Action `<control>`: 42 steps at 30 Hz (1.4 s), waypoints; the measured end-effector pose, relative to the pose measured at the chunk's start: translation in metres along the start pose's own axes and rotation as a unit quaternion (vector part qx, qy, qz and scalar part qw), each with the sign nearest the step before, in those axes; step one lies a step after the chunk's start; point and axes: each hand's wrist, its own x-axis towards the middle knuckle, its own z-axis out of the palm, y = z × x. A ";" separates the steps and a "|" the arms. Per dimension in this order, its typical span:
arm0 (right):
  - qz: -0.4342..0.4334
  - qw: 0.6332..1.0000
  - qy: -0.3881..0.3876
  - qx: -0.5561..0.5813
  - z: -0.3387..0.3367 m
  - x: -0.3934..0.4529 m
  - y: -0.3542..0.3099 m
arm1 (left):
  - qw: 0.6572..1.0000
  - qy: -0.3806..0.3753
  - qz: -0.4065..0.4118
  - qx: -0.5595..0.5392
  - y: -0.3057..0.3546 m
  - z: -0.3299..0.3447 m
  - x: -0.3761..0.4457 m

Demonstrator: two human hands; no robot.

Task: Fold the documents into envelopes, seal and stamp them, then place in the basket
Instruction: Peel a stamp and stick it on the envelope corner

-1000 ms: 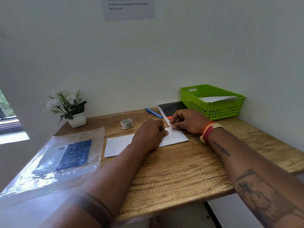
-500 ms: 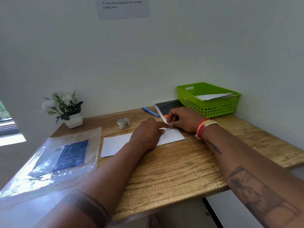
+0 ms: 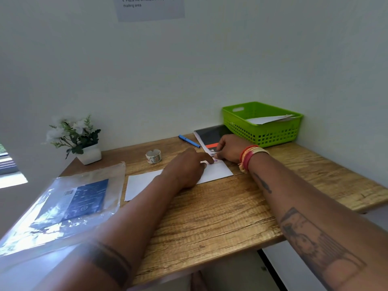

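A white envelope [image 3: 142, 183] lies flat on the wooden table [image 3: 220, 211]. My left hand [image 3: 186, 169] rests on its middle, the index finger stretched out and pressing a small purple stamp [image 3: 215, 160] at the envelope's far right corner. My right hand [image 3: 228, 148] sits just behind that corner with fingers curled, pinching a small pale scrap of stamp paper [image 3: 212, 152]. The green basket [image 3: 262, 135] stands at the back right against the wall and holds white envelopes [image 3: 268, 119].
A roll of stamps [image 3: 153, 156] and a blue pen [image 3: 189, 141] lie behind the envelope. A dark notebook [image 3: 212, 134] sits beside the basket. A potted plant [image 3: 81, 139] is back left, a clear plastic pack [image 3: 69, 202] at the left edge.
My left index finger has stretched forward onto the stamp at the envelope's corner. My right hand has drawn back slightly from that corner, still pinching.
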 end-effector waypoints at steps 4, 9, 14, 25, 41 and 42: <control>0.017 1.000 -0.007 -0.022 0.003 0.004 -0.002 | 1.000 -0.013 -0.012 -0.001 0.000 0.001 0.002; 0.014 0.999 -0.031 -0.016 -0.008 -0.005 0.001 | 0.999 -0.039 -0.029 0.016 0.001 0.002 0.007; 0.016 0.996 -0.086 -0.019 -0.015 -0.003 0.005 | 0.998 -0.045 -0.037 0.027 0.004 0.002 0.007; 0.017 0.998 -0.048 -0.044 -0.006 -0.009 -0.007 | 0.999 0.033 -0.009 0.024 0.003 0.009 -0.004; 0.012 0.998 0.025 0.058 -0.003 -0.006 0.013 | 0.981 0.138 -0.121 0.061 0.003 0.007 -0.016; 0.010 0.998 0.025 0.063 -0.002 -0.006 0.013 | 0.978 0.133 -0.146 0.063 0.000 0.006 -0.017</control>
